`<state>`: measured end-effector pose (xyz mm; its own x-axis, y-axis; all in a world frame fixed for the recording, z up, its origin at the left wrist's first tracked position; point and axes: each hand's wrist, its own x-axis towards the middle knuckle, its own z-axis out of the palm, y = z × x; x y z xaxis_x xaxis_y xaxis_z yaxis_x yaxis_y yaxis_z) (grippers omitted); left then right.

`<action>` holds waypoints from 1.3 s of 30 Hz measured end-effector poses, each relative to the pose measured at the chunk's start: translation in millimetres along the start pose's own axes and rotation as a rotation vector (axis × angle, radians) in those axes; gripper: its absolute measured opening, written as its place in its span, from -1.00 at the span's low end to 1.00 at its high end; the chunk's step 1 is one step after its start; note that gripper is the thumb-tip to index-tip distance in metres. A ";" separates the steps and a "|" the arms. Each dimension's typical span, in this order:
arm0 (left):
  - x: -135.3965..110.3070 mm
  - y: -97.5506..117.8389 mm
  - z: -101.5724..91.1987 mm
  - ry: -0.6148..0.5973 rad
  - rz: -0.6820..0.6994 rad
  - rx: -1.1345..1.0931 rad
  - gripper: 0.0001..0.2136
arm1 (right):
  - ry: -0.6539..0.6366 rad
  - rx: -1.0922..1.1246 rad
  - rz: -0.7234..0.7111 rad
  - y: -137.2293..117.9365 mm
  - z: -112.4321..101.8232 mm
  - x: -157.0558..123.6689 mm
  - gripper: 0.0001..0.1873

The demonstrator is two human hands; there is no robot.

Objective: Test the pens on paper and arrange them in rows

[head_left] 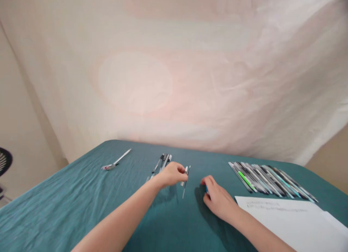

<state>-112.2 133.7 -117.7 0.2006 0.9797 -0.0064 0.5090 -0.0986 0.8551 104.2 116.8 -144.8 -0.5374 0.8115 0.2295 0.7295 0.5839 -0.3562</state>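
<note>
My left hand (174,173) is raised a little over the cloth, thumb and fingers pinched on a thin, dark pen refill (184,191) that slants down. A whitish piece (182,183) shows beside it at the fingertips; whether it is a separate part I cannot tell. To the right, my right hand (217,197) rests low near the cloth with its fingers curled round a small blue thing (207,189), mostly hidden. Behind my left wrist lie several pens (163,163), partly covered by the hand.
A teal cloth (152,226) covers the table. On the right, many pens lie in a slanted row, among them a bright green pen (247,181). White paper sheets (293,223) with writing lie in front of them. At left are a white pen (122,156) and small parts (110,167).
</note>
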 end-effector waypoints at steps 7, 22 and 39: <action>19.0 -8.7 36.6 0.119 0.012 -0.670 -0.81 | 0.075 0.052 0.043 9.2 9.6 1.1 -0.89; 16.6 -22.5 41.6 0.323 -0.027 -0.996 -0.81 | 0.153 0.625 0.169 17.4 16.5 -3.2 -0.68; 14.9 -17.6 42.6 0.437 0.074 -0.912 -0.76 | -0.059 0.837 0.116 12.3 6.2 -0.5 -0.62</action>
<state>-82.5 142.6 -154.9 -0.2108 0.9727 0.0967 -0.3622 -0.1696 0.9165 110.8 123.4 -154.9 -0.5171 0.8487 0.1107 0.2403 0.2681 -0.9329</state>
